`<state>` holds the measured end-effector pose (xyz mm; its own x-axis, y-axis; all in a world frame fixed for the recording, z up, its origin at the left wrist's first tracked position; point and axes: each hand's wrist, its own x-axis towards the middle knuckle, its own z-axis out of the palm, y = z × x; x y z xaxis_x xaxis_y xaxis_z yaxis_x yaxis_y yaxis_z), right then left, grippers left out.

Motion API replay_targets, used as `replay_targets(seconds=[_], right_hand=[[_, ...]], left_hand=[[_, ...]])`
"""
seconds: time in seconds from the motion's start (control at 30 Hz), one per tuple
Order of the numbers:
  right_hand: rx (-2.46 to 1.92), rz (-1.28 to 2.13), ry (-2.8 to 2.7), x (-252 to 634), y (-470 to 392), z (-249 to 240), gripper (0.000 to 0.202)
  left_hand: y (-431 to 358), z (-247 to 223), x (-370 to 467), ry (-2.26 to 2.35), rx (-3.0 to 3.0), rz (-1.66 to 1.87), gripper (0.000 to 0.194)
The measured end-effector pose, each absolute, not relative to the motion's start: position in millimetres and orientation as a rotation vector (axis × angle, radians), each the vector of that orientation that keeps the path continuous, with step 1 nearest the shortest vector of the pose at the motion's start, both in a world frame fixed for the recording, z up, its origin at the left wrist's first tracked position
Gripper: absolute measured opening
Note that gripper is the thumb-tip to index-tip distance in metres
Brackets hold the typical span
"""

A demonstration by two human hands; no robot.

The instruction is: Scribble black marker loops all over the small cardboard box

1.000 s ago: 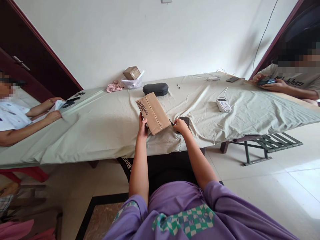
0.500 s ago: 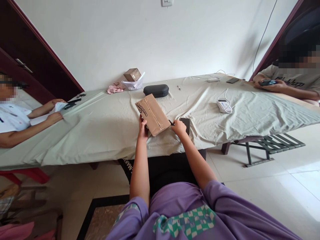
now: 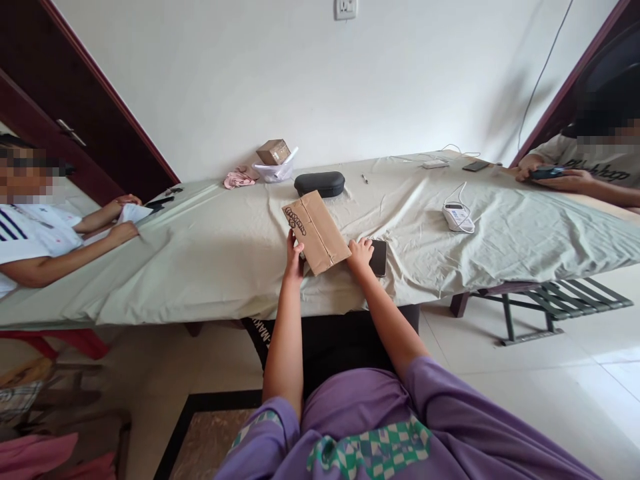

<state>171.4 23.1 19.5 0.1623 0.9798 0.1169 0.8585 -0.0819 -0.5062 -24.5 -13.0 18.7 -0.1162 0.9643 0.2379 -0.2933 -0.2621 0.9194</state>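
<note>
A brown cardboard box [image 3: 319, 230] with black looping scribbles near its upper left edge is held tilted above the table. My left hand [image 3: 295, 257] grips its lower left side, thumb towards me and the other fingers partly hidden. By the box's lower right corner is my right hand [image 3: 361, 255], palm down with fingers extended; no object shows in it. A dark phone-like slab [image 3: 380, 258] lies right beside those fingers. Behind the box rests a black oblong hard case [image 3: 320, 184].
A wrinkled pale green cloth [image 3: 220, 267] covers the table. Farther back are a small carton [image 3: 273, 152] on a plastic bag, pink cloth [image 3: 240, 177] and a pen [image 3: 365, 179]. A white corded device [image 3: 458, 217] lies at right. People sit at both ends.
The thin black tool in my right hand at the box's corner no longer shows. That hand has turned palm down with its fingers extended. The view has shifted slightly left.
</note>
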Motion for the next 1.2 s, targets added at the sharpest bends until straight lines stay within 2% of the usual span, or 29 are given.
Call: replay_targets(seconds=[0.17,0.43,0.5,0.67,0.73,0.97,1.2], right_hand=[[-1.836,0.489,-1.595,178.6,34.6,16.6,0.031],[-1.283,0.810,-1.304,202.4,38.1,19.1,0.019],[-1.170,0.857,-1.221,200.9,36.7,23.2,0.023],[-0.997,0.966,-1.054,196.5,33.4,32.3,0.061],[-0.943,1.021,-0.994,197.3,33.1,33.4,0.069],[-0.822,1.069,-0.967,202.7,33.8,31.9,0.070],[-0.726,1.154,-0.927,206.2,33.7,28.7,0.061]], left_hand=[[-14.0,17.0,-24.4,0.870,1.110,1.645,0.091],[-12.6,19.6,-21.0,0.819,1.118,1.664,0.088],[-13.0,20.7,-20.1,0.824,1.125,1.659,0.089],[-15.9,22.1,-20.2,0.823,1.146,1.651,0.086],[-17.6,22.2,-20.5,0.824,1.162,1.641,0.083],[-18.2,20.2,-18.8,0.852,1.153,1.625,0.084],[-12.4,14.3,-19.8,0.860,1.172,1.626,0.083]])
